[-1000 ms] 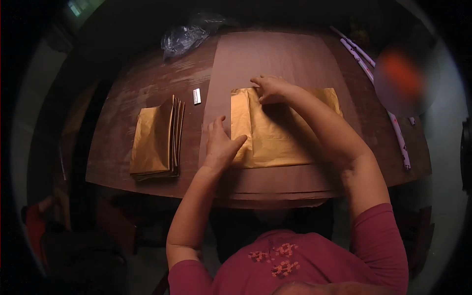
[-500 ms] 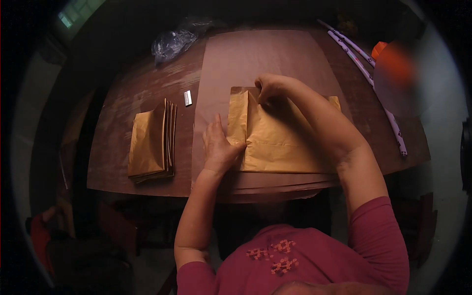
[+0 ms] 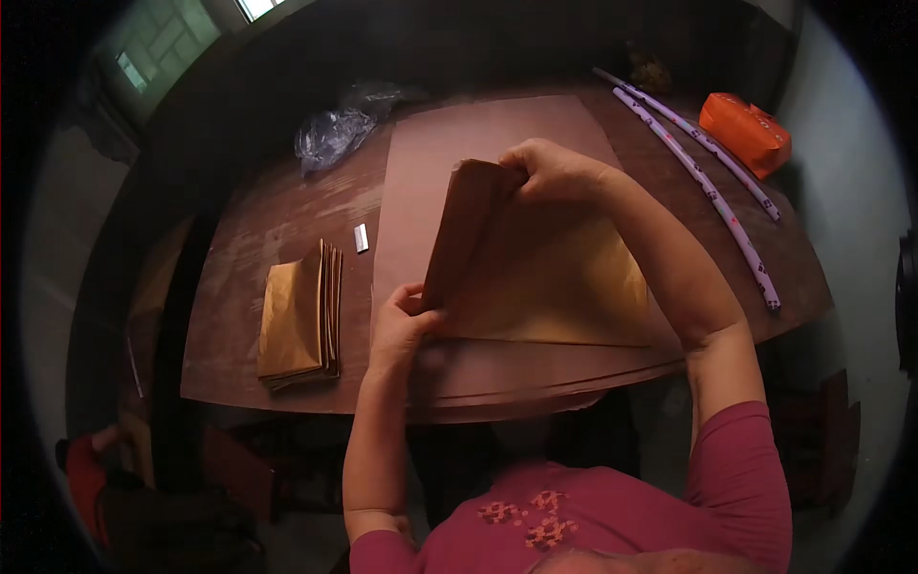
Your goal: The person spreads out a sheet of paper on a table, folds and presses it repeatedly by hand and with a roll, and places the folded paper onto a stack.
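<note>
A large gold-brown paper bag (image 3: 550, 277) is tilted up at its left side over the brown sheet, its folded end (image 3: 461, 225) raised and in shadow. My left hand (image 3: 400, 330) pinches the lower corner of that end between thumb and fingers. At the upper edge, my right hand (image 3: 555, 172) grips the bag with curled fingers. To the left lies a stack of folded gold paper bags (image 3: 295, 316), touched by neither hand.
Brown sheets (image 3: 516, 120) cover the middle of the wooden table (image 3: 225, 354). A small silver-white piece (image 3: 360, 238) lies near the stack. Crumpled clear plastic (image 3: 335, 134) sits at the back left. Patterned purple rolls (image 3: 708, 191) and an orange packet (image 3: 746, 132) are at the right.
The bag's left end has lifted from lying flat and now tilts up. My left hand has shifted down and gripped its lower corner. The view has tipped, showing the whole orange packet.
</note>
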The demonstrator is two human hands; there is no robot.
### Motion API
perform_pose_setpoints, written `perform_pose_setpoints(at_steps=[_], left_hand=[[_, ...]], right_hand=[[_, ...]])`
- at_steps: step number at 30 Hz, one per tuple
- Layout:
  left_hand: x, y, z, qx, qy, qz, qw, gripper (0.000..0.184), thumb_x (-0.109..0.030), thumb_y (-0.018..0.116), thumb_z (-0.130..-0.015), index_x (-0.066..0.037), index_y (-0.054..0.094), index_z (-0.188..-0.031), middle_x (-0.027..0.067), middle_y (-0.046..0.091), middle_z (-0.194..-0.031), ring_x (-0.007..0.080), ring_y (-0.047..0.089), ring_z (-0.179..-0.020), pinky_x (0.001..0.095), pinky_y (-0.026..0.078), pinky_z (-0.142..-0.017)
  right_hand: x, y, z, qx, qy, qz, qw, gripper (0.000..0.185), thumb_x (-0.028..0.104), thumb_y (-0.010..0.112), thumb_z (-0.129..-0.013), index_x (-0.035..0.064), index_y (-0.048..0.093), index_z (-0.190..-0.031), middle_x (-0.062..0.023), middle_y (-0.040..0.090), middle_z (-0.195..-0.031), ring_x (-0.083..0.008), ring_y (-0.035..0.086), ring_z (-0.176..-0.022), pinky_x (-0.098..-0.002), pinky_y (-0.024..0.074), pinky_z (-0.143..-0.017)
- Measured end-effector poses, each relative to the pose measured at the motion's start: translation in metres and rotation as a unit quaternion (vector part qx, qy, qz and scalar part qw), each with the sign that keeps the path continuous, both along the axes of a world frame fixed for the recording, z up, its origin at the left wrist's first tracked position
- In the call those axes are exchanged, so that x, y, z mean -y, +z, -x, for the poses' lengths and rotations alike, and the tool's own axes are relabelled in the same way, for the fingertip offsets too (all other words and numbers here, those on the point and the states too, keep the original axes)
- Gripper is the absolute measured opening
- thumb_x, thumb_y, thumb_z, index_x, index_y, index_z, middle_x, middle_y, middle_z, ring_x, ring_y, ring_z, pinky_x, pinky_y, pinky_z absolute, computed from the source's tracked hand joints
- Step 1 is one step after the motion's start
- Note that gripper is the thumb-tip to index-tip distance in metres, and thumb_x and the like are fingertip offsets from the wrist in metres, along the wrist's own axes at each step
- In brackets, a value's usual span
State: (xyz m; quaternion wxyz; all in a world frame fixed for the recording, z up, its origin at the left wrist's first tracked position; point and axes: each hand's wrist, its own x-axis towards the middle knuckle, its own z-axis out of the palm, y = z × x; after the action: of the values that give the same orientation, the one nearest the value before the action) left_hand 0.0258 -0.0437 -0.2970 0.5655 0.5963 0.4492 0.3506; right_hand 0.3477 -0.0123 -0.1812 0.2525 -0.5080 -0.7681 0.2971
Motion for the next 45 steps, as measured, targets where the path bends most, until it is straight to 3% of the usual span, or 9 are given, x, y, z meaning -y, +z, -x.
perform_pose_setpoints(at_steps=[4,7,10,12,18,25,29,33,45], left_hand=[[-0.035,0.012,-0.012,0.197,-0.006,0.036,0.98,0.018,0.0,0.069,-0.082,-0.003,0.068,-0.099,0.0051,0.07,-0.092,0.0131,0.066,-0.08,0.0264,0.053,-0.076],[-0.067,0.072,-0.022,0.31,-0.018,-0.068,0.948,0.012,0.0,0.068,-0.086,-0.003,0.066,-0.097,0.0043,0.069,-0.093,0.0121,0.065,-0.081,0.0256,0.053,-0.079],[-0.039,0.159,-0.031,0.222,0.051,-0.339,0.913,0.013,0.006,0.064,-0.088,-0.001,0.067,-0.098,0.0055,0.069,-0.095,0.0125,0.064,-0.089,0.0245,0.051,-0.083],[0.004,0.195,-0.035,0.148,0.061,-0.51,0.845,0.015,0.009,0.063,-0.086,0.001,0.067,-0.097,0.0088,0.069,-0.096,0.0164,0.065,-0.092,0.0263,0.051,-0.083],[0.091,0.147,-0.018,-0.1,-0.067,-0.742,0.659,0.02,0.002,0.073,-0.07,-0.001,0.069,-0.089,0.0116,0.07,-0.091,0.0277,0.069,-0.086,0.0401,0.054,-0.078],[0.12,0.016,-0.011,-0.225,-0.205,-0.627,0.717,0.028,0.001,0.069,-0.075,-0.005,0.069,-0.102,0.0106,0.067,-0.107,0.0279,0.066,-0.098,0.0418,0.051,-0.086],[0.107,0.0,0.003,-0.371,-0.188,-0.465,0.781,0.091,-0.019,0.078,-0.069,-0.005,0.037,-0.149,0.0193,0.04,-0.151,0.036,0.034,-0.143,0.0507,0.022,-0.119],[0.086,-0.001,0.009,-0.35,-0.216,-0.423,0.808,0.092,-0.035,0.074,-0.073,-0.005,0.035,-0.15,0.0182,0.039,-0.152,0.036,0.032,-0.144,0.0513,0.02,-0.119],[0.076,0.025,0.002,-0.425,-0.283,-0.49,0.706,0.068,-0.024,0.072,-0.076,-0.015,0.053,-0.14,0.0113,0.044,-0.15,0.0324,0.038,-0.141,0.0507,0.024,-0.117]], right_hand=[[0.009,0.034,-0.012,-0.035,-0.015,-0.13,0.991,0.02,-0.001,0.064,-0.073,0.0,0.063,-0.093,-0.0023,0.063,-0.082,-0.0114,0.058,-0.085,-0.0281,0.0481,-0.079],[0.017,0.066,-0.028,-0.133,-0.005,-0.245,0.96,0.02,-0.002,0.064,-0.078,0.0023,0.061,-0.097,0.0003,0.059,-0.088,-0.009,0.055,-0.088,-0.0258,0.0468,-0.082],[0.05,0.096,-0.044,-0.055,-0.058,-0.41,0.908,0.025,-0.002,0.066,-0.081,0.0024,0.059,-0.105,-0.0002,0.057,-0.092,-0.0091,0.054,-0.091,-0.0253,0.0469,-0.084],[0.103,0.1,-0.032,-0.238,-0.009,-0.386,0.891,0.021,0.005,0.068,-0.086,0.0035,0.057,-0.104,-0.0085,0.064,-0.106,-0.0147,0.06,-0.101,-0.0311,0.0466,-0.093],[0.174,0.009,-0.061,0.04,-0.026,-0.462,0.885,0.016,0.006,0.062,-0.086,0.0107,0.049,-0.077,-0.0112,0.07,-0.113,-0.0242,0.063,-0.108,-0.0463,0.0383,-0.107],[0.2,-0.135,-0.06,0.068,-0.023,-0.305,0.95,0.012,0.005,0.065,-0.08,0.0085,0.054,-0.077,-0.0078,0.068,-0.115,-0.0285,0.062,-0.108,-0.0448,0.0422,-0.103],[0.204,-0.147,-0.06,0.077,-0.019,-0.275,0.958,0.009,0.004,0.065,-0.08,0.0067,0.057,-0.08,-0.0057,0.068,-0.116,-0.0285,0.062,-0.107,-0.0399,0.0458,-0.098],[0.205,-0.147,-0.059,0.067,-0.026,-0.265,0.962,0.008,0.002,0.064,-0.08,0.0054,0.058,-0.083,-0.0064,0.069,-0.113,-0.027,0.064,-0.102,-0.0368,0.0503,-0.091],[0.207,-0.148,-0.058,0.066,-0.026,-0.255,0.964,0.005,0.006,0.059,-0.085,0.0067,0.059,-0.09,-0.0068,0.07,-0.106,-0.0274,0.065,-0.099,-0.0369,0.0505,-0.09]])
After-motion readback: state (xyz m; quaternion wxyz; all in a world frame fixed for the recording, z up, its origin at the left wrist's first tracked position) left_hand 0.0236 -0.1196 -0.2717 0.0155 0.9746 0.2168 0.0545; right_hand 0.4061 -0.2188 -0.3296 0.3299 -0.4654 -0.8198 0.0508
